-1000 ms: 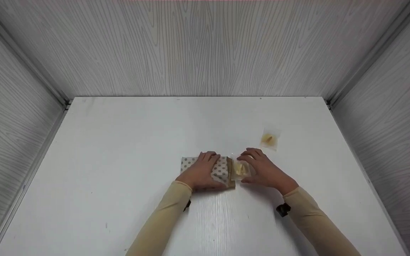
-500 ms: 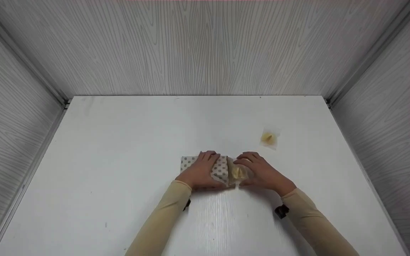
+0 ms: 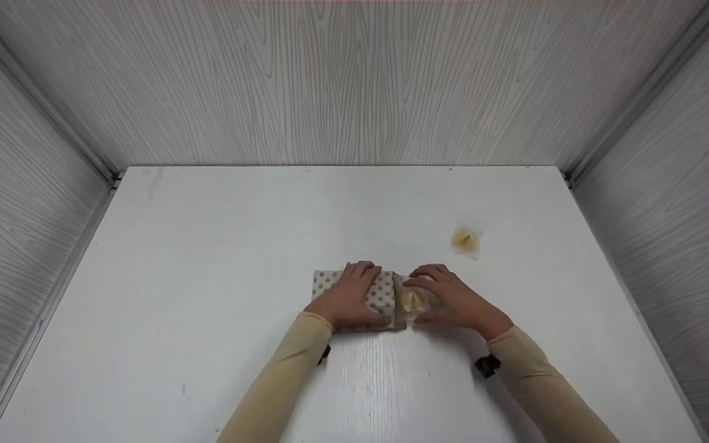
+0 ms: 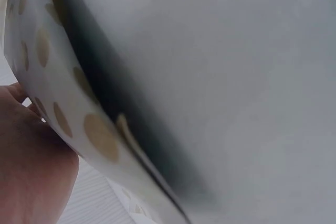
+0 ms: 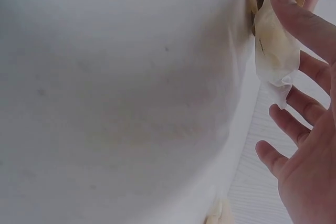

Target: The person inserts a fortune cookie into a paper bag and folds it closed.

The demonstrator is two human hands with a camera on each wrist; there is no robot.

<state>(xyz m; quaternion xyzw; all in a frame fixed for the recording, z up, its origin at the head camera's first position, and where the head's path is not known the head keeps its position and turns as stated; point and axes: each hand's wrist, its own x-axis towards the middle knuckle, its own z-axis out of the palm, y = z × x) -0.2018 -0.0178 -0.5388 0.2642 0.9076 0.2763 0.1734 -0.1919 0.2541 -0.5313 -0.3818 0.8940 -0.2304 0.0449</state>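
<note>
A white paper bag with tan dots [image 3: 381, 294] lies on the white table [image 3: 207, 258], its mouth facing right. My left hand [image 3: 347, 296] lies across it, fingers over the far edge and thumb at the near edge, holding it; the left wrist view shows the dotted bag [image 4: 68, 114] beside my palm [image 4: 26, 171]. My right hand [image 3: 450, 299] pinches a clear packet with a yellow piece inside [image 3: 414, 300], and the packet's left end is at the bag's mouth. In the right wrist view the packet [image 5: 275, 51] sits under my thumb, with the other fingers [image 5: 291, 124] spread.
A second clear packet with a yellow piece [image 3: 466, 239] lies on the table behind and to the right of my right hand; it also shows as the packet [image 5: 220, 214] low in the right wrist view. Grey wood-grain walls [image 3: 354, 86] close in the back and both sides.
My right hand has slid the clear packet leftward, from just outside the bag to its mouth. The left hand and the bag have stayed put.
</note>
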